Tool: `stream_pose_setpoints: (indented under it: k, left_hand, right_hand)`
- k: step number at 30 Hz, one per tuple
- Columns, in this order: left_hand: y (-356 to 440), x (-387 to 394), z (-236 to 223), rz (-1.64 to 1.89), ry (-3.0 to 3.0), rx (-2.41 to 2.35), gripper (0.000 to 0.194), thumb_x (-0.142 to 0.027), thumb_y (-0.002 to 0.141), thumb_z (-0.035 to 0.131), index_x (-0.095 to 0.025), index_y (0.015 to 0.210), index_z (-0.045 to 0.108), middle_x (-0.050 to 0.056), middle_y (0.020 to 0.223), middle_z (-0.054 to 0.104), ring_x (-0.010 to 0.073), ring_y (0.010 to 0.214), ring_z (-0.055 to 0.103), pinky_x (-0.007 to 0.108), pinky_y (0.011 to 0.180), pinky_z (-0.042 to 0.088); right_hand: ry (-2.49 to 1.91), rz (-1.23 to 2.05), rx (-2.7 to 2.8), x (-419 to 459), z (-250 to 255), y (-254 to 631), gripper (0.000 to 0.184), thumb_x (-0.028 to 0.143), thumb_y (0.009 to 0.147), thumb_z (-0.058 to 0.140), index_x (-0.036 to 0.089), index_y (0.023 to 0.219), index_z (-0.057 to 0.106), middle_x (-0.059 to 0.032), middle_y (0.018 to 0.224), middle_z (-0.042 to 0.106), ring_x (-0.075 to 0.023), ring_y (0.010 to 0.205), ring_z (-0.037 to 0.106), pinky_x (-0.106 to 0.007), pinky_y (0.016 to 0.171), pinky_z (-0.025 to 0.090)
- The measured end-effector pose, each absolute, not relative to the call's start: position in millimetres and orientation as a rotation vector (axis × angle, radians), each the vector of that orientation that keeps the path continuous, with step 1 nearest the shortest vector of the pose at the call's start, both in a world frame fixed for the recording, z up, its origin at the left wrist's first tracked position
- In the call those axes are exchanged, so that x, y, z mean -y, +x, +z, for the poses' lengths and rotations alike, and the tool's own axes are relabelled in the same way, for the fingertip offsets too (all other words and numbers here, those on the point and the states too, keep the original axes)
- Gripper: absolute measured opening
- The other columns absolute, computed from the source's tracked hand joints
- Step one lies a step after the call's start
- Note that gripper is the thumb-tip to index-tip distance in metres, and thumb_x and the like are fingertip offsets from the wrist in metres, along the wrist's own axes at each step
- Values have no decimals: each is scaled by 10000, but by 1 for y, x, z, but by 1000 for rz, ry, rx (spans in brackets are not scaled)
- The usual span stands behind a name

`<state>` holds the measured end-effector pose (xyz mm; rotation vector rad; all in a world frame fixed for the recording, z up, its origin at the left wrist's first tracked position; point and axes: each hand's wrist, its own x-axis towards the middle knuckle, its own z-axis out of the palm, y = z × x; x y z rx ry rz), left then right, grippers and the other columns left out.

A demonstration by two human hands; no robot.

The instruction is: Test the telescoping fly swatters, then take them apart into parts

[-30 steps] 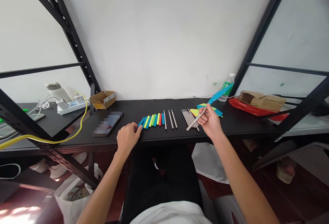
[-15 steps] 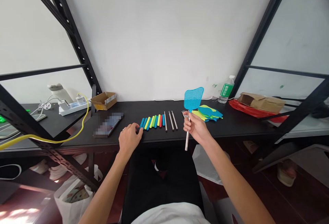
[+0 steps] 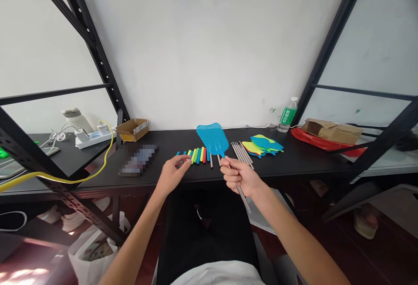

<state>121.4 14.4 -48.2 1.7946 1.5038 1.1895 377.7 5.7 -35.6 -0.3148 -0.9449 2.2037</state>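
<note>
Gripping the blue swatter (image 3: 213, 139) by its metal rod, the right hand (image 3: 240, 174) keeps the mesh head beyond its knuckles, over the black desk (image 3: 303, 156); swatter lies right of the left hand (image 3: 173, 172). Left fingers bent over the coloured tubes (image 3: 198, 155); cannot tell if grasping one.

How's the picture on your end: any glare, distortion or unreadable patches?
Head view: glare patches on the floor at lower left; rack posts leaning outward, probably wide-angle distortion; the phone pixelated; the upper right corner darkened; the blue swatter head above the right hand sharp enough to show its mesh.
</note>
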Motion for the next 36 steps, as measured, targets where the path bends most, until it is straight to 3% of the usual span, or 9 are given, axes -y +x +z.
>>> stream_pose_setpoints:
  k: [3,6,13,18,27,32,36]
  left_hand:
    - [142,2,-38,1106,1519,-865,363,-482,887,624,-186,1051,755,118,1098,713,274,1036,627,349,817,491]
    - [162,15,-38,1046,1331,-538,332,-460,881,662,-151,901,781,136,988,731,273,1006,645,366,868,485]
    - [187,24,-44,1174,1002,-521,324,-442,806,757,-140,689,757,109,955,717,218,881,650,323,807,490]
    - [195,26,-44,1284,841,-649,308,-408,734,829,-137,617,737,52,757,663,137,723,593,255,703,471]
    - [198,19,-56,1485,772,-724,220,-314,688,871,-137,646,748,3,619,581,95,643,526,214,646,468]
    - [201,23,-54,1558,748,-734,211,-297,692,869,-133,646,745,-6,619,564,81,612,492,210,605,462]
    - [205,25,-53,1601,677,-742,186,-291,683,874,-140,724,774,11,708,628,93,687,547,215,669,489]
  right_hand:
    - [-165,2424,943,5,-39,365,285,347,968,603,198,801,427,114,528,249,-52,414,33,-155,355,117]
    - [-80,2511,927,12,-44,352,298,364,978,593,201,805,413,115,526,246,-53,412,22,-162,351,88]
    - [-126,2397,903,19,-45,338,325,385,931,665,194,805,434,118,525,251,-48,415,33,-155,337,75]
    - [-291,2219,996,22,-45,333,340,439,914,665,195,796,460,118,524,244,-44,413,62,-163,343,88]
    - [-632,1584,1440,20,-57,322,392,556,965,498,206,789,477,101,538,288,-60,421,162,-214,412,157]
    - [-833,829,1772,25,-51,323,381,413,1029,405,193,730,493,28,611,453,-106,541,383,-260,545,267]
    - [-911,561,1858,28,-48,323,325,340,1037,371,205,784,524,0,662,531,-135,572,438,-280,585,263]
